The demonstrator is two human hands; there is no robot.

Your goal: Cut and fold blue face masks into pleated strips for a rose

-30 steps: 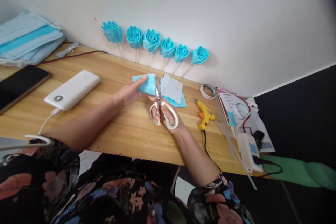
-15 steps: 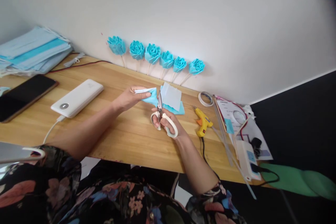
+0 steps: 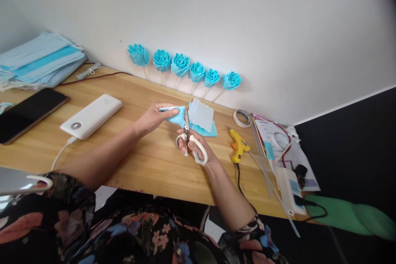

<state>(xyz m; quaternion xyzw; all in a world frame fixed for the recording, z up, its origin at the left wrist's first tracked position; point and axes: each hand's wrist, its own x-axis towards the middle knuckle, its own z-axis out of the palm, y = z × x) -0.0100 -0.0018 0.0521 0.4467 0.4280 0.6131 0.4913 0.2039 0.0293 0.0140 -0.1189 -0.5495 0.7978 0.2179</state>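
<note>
While the left hand [image 3: 154, 116] pinches a blue sheet [image 3: 177, 116] at frame centre above the counter [image 3: 139, 161], the right hand [image 3: 196, 147] grips scissors [image 3: 188, 140], blades at the sheet's edge.

Both forearms come in bare from floral sleeves and angle toward each other over the middle of the desk. The left hand [image 3: 154, 116] is palm-down, thumb and fingers pinched together out at the tips. The right hand [image 3: 194, 148] sits just beside it and a bit closer to the body, fingers curled through handle loops, thumb on top, wrist bent slightly inward.
</note>
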